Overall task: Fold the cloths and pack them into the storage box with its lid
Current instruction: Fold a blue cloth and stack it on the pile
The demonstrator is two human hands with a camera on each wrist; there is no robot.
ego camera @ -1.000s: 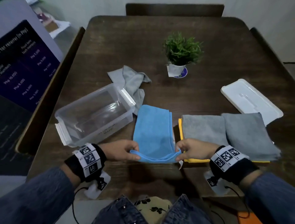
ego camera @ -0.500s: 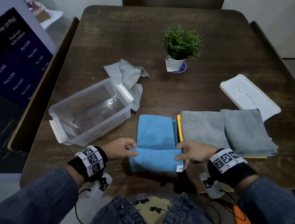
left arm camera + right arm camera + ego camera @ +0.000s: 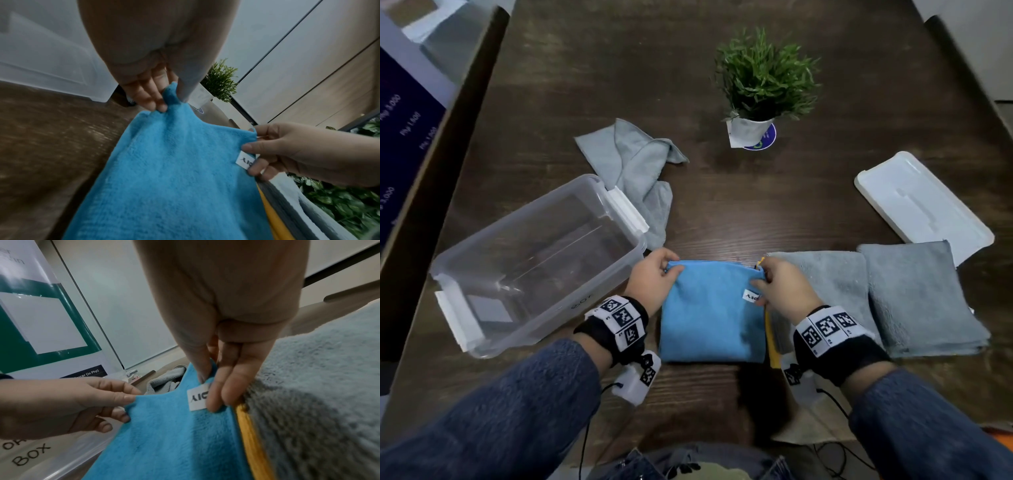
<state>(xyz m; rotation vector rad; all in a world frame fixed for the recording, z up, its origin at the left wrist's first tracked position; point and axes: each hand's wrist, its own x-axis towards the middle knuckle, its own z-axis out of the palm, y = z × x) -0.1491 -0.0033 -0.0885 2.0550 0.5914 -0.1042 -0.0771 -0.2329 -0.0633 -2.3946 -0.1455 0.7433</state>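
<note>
Blue cloth's last fold is landing, packing comes next

You've got the soft blue microfibre cloth (image 3: 712,311) flat on the dark wooden table (image 3: 722,205), between the clear plastic storage box (image 3: 534,260) and the folded grey towels (image 3: 876,298). Your left hand (image 3: 654,281) and right hand (image 3: 779,287) each pinch a far corner, wrists low, fingers pointing away. Next I'd guess: let go, smooth it, then drop it in the box.

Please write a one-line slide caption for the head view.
Both hands pinch the far corners of a folded blue cloth beside the box.
</note>
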